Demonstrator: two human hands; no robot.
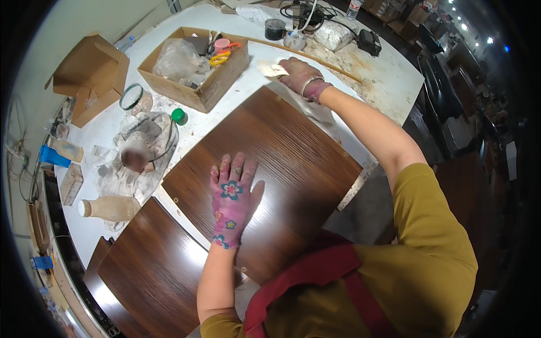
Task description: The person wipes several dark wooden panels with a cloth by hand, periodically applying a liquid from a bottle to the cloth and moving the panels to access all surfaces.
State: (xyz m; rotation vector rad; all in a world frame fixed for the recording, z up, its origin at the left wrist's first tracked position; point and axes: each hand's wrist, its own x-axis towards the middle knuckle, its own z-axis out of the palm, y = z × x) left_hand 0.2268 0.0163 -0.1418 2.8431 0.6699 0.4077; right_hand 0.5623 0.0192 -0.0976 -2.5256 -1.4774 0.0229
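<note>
My left hand, in a pink glove with flower prints, lies flat with fingers stretched on a dark brown wood-grain panel. Beyond the panel's far edge, my right hand is closed on a crumpled white cloth; it wears a stained pink glove and a bracelet at the wrist. That cloth is close to the right end of a cardboard box holding a plastic bag, yellow-handled scissors and small items. A second brown panel lies at the lower left, beside the first.
On the white table stand a glass jar, a green cap, a cup on a stained rag and a tan bottle. An opened carton is at the far left. A black pot and cables sit at the back.
</note>
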